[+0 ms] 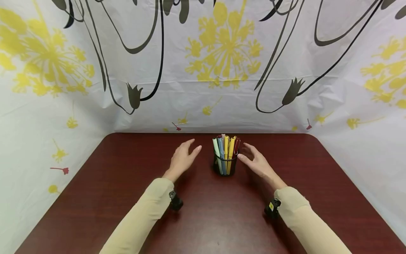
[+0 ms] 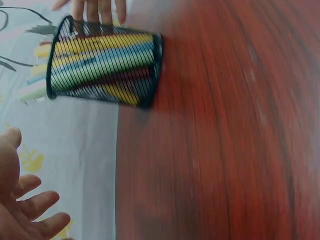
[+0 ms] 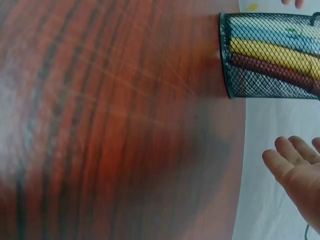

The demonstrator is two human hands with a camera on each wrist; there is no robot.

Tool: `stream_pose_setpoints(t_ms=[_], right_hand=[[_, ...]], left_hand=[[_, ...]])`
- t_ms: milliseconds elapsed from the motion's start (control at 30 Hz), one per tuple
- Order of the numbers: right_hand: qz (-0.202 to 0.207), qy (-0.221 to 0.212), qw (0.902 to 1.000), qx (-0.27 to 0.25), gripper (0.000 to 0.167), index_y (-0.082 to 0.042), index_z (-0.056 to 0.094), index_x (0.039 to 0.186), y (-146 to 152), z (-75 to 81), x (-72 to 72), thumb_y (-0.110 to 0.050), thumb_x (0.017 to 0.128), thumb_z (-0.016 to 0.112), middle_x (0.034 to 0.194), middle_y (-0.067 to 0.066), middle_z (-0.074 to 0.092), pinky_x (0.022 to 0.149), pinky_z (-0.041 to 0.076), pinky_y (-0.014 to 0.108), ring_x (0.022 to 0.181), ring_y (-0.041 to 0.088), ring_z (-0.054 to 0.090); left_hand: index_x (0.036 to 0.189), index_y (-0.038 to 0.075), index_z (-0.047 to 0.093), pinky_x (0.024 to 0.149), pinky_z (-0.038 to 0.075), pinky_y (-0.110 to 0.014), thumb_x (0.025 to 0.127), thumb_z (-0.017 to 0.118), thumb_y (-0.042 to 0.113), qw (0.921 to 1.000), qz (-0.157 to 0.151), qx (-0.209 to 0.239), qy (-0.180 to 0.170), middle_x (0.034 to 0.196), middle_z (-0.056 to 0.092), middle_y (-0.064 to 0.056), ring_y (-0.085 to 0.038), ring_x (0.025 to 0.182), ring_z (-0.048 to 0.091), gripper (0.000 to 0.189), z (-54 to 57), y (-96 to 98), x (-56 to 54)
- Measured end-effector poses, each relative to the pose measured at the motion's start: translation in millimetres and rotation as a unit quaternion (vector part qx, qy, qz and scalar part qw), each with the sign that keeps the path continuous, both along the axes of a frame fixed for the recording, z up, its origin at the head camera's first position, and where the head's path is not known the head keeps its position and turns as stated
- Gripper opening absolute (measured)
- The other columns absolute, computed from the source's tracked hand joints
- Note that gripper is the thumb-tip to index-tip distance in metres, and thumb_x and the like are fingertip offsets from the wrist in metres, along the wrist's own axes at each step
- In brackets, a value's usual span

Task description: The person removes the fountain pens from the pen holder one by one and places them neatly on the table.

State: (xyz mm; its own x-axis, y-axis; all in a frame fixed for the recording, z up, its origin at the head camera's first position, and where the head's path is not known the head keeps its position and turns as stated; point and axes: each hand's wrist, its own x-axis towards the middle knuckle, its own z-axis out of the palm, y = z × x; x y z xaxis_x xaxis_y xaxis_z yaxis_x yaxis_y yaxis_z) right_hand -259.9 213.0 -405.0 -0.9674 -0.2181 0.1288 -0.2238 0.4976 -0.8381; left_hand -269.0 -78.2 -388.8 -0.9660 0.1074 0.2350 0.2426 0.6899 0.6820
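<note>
A black mesh pen cup [image 1: 224, 168] stands upright on the dark red table, filled with several markers [image 1: 226, 148] in mint, blue, yellow and dark red. To its left, my left hand [image 1: 183, 158] is held apart from it with the fingers extended. My right hand [image 1: 258, 163] is close on the cup's right side, its fingers spread and holding nothing. In the left wrist view the mesh cup [image 2: 105, 65] appears sideways, with the left hand [image 2: 25, 200] below it. The right wrist view shows the cup [image 3: 275, 55] above the right hand [image 3: 300, 175].
The wood-grain table [image 1: 219, 218] reaches back to a white sheet [image 1: 196, 106] printed with yellow flowers and grey stems. This sheet also hangs along both sides. A small black camera is strapped on each wrist over beige sleeves [image 1: 142, 211].
</note>
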Motion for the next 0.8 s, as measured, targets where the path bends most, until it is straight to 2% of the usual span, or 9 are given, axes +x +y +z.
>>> stream_pose_setpoints(t_ms=[167, 367, 567, 667, 800], right_hand=[[0.039, 0.007, 0.9988, -0.028, 0.075, -0.002, 0.021, 0.148, -6.7, -2.6, -1.4, -0.024, 0.091, 0.063, 0.145, 0.024, 0.034, 0.104, 0.032, 0.057, 0.132, 0.04, 0.035], [0.065, 0.001, 0.9964, -0.054, 0.082, -0.003, 0.016, 0.149, -11.7, -6.8, -3.6, -0.016, 0.087, 0.068, 0.147, 0.024, 0.03, 0.105, 0.03, 0.057, 0.134, 0.04, 0.032], [0.085, -0.019, 0.9934, -0.075, 0.091, -0.002, 0.008, 0.15, -16.8, -9.9, -6.5, -0.016, 0.085, 0.07, 0.15, 0.026, 0.022, 0.106, 0.028, 0.058, 0.135, 0.043, 0.028], [0.09, -0.026, 0.9917, -0.088, 0.093, -0.003, 0.009, 0.15, -19.9, -11.3, -8.5, -0.015, 0.083, 0.072, 0.149, 0.025, 0.025, 0.106, 0.029, 0.057, 0.135, 0.042, 0.029], [0.093, -0.025, 0.9912, -0.091, 0.09, -0.005, 0.012, 0.149, -24.3, -12.7, -11.8, -0.014, 0.083, 0.072, 0.141, 0.024, 0.036, 0.102, 0.035, 0.055, 0.129, 0.04, 0.039]], left_hand=[[0.134, 0.012, 0.052, 0.097, 0.043, -0.045, 0.095, 0.054, 0.04, 0.995, -0.007, 0.1, 0.003, 0.13, 0.057, -0.011, -0.03, 0.119, 0.054, 0.048, -1.5, 10.9, 0.9], [0.128, 0.014, 0.058, 0.09, 0.05, -0.04, 0.094, 0.057, 0.037, 0.9812, 0.002, 0.193, -0.01, 0.123, 0.063, -0.007, -0.025, 0.111, 0.061, 0.041, -2.8, 21.8, 4.3], [0.122, 0.015, 0.062, 0.084, 0.052, -0.037, 0.091, 0.063, 0.033, 0.9728, 0.012, 0.231, 0.001, 0.115, 0.067, -0.005, -0.021, 0.102, 0.064, 0.036, -3.0, 31.3, 5.1], [0.12, 0.014, 0.064, 0.082, 0.053, -0.036, 0.089, 0.065, 0.03, 0.9697, 0.012, 0.244, 0.007, 0.112, 0.068, -0.006, -0.02, 0.098, 0.065, 0.035, -2.5, 37.6, 3.9], [0.119, 0.012, 0.064, 0.08, 0.053, -0.036, 0.088, 0.068, 0.027, 0.965, 0.01, 0.262, 0.011, 0.111, 0.068, -0.009, -0.021, 0.095, 0.065, 0.035, -1.8, 45.2, 2.1]])
